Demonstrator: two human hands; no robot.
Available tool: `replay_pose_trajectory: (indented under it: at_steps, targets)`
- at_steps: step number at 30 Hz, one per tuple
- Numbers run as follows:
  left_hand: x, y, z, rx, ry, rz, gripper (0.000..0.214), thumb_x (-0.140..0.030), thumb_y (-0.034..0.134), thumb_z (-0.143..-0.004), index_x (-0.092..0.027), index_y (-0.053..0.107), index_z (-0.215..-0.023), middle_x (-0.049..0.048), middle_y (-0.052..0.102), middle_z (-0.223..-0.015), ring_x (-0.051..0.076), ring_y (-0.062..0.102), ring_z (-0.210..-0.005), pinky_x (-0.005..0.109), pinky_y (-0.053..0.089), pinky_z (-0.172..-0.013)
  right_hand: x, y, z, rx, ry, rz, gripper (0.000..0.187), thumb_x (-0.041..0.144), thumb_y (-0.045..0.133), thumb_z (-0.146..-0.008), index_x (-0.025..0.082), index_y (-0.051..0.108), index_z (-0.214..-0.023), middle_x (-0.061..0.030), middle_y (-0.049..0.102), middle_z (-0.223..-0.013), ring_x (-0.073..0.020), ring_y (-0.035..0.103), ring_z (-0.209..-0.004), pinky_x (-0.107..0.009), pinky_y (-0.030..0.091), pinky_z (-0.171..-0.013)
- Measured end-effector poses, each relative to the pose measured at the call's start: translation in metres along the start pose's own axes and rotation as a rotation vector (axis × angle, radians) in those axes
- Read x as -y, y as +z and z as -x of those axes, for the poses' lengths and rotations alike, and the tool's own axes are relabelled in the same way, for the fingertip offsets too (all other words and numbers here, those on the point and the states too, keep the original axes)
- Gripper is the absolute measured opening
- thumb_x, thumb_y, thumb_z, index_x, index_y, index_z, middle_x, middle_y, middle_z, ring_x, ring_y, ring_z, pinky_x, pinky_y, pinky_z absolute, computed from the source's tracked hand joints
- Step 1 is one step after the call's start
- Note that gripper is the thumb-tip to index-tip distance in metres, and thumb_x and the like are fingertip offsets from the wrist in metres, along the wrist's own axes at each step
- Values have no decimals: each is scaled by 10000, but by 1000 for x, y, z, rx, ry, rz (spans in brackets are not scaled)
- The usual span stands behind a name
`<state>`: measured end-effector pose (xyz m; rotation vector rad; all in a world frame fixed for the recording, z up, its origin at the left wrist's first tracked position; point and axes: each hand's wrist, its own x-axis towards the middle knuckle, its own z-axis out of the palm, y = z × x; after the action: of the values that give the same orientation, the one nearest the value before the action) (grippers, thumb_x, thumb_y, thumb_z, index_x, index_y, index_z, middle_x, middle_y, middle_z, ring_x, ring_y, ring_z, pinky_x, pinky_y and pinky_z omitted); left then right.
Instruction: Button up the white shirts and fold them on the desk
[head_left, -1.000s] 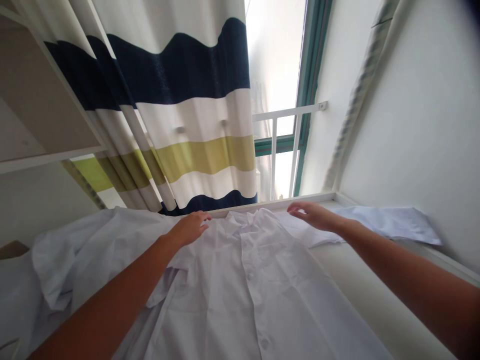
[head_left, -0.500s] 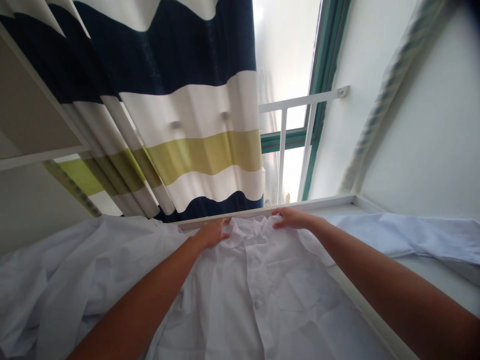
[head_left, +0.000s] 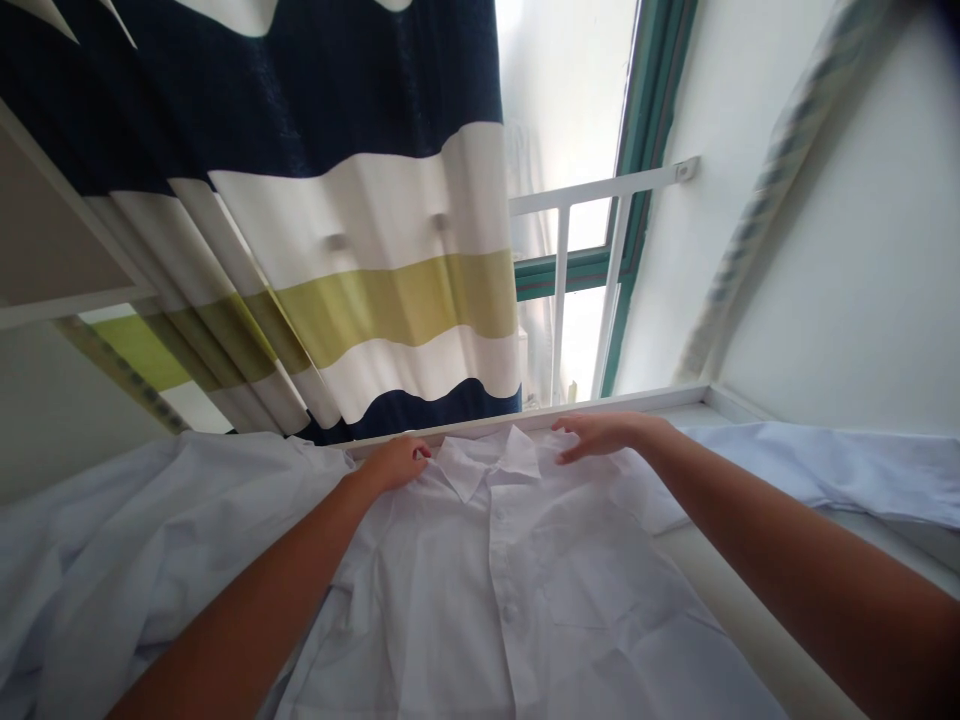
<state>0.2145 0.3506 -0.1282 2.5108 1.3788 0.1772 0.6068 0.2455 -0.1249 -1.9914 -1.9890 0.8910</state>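
Observation:
A white button-up shirt (head_left: 450, 580) lies spread out in front of me, its collar (head_left: 517, 458) at the far end and the button strip running towards me. At the shirt's left shoulder area, my left hand (head_left: 394, 462) is closed, with finger and thumb pinching the cloth. To the right of the collar, my right hand (head_left: 604, 436) is held just over the shirt, fingers and thumb apart, nothing between them. One white sleeve (head_left: 810, 465) stretches away to the right. More white cloth (head_left: 135, 530) lies in folds under and beyond my left forearm.
A white ledge (head_left: 645, 402) edges the far side of the surface. Behind it hang a navy, white and green curtain (head_left: 397, 300) and a white railing (head_left: 600, 188) before a green-framed window (head_left: 637, 200). A white wall (head_left: 847, 300) stands on the right.
The collar, crumpled before, now lies opened out with its points spread. My left hand has moved left from the collar to the shoulder; my right hand has shifted slightly right.

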Motion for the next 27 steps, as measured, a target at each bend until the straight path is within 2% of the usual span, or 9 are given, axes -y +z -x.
replay_pose_trajectory:
  at_steps: [3,5,8,12,15,18,21,24,27]
  targets:
    - [-11,8,-11,-38,-19,52,320,-428,517,-874,-187,719,-815,76,702,-818,224,623,-750,298,403,-659,23,14,-20,-45,-57,-16,628,728,568,-826,214,725,-1151,-134,701,-1210,-328,653,-1054,-392,500,-873]
    - [-20,16,-17,-43,-15,88,354,-475,534,-861,-182,686,-734,54,663,-724,206,595,-676,297,395,-631,36,27,-32,-96,-75,-15,519,653,549,-881,193,747,-1018,-140,729,-1104,-314,667,-975,-378,497,-826]
    - [-29,24,-22,-69,19,143,287,-462,659,-763,-187,649,-684,24,621,-695,190,559,-643,299,397,-631,46,42,-44,-143,-88,-27,324,504,680,-829,185,731,-859,-122,742,-949,-283,667,-844,-358,491,-750]
    - [-32,16,-18,-219,81,236,250,-445,653,-787,-195,644,-798,48,641,-908,224,583,-849,328,434,-779,47,43,-43,-178,-143,-89,256,405,768,-735,181,647,-708,-63,701,-775,-227,631,-715,-318,471,-661]
    - [-29,1,-13,-271,141,337,286,-491,581,-861,-209,602,-895,35,657,-952,212,602,-913,312,451,-822,49,32,-34,-245,-219,-178,267,446,695,-803,189,625,-820,-48,699,-861,-200,632,-757,-286,475,-651]
    - [-25,-10,-14,-274,153,418,320,-529,482,-923,-218,531,-979,14,678,-884,181,621,-787,283,468,-723,51,20,-30,-318,-272,-254,303,503,551,-908,208,580,-975,-36,702,-936,-171,635,-773,-262,486,-647]
    - [-22,-14,-25,-295,133,408,315,-527,424,-957,-233,497,-1043,5,675,-844,179,610,-725,280,443,-672,54,17,-38,-416,-256,-251,301,510,467,-957,221,520,-1024,-22,686,-880,-167,617,-744,-256,469,-620]
    - [-19,-14,-39,-306,113,316,326,-542,459,-945,-247,532,-1066,10,653,-810,211,606,-755,302,408,-687,55,22,-52,-511,-214,-177,252,472,450,-979,235,503,-1046,-30,681,-908,-182,606,-778,-269,449,-649]
    - [-14,-16,-54,-240,99,223,407,-618,547,-877,-229,611,-978,25,637,-742,239,601,-727,317,386,-669,55,28,-64,-560,-167,-59,223,441,444,-996,237,510,-1058,-68,688,-963,-213,612,-826,-294,427,-690]
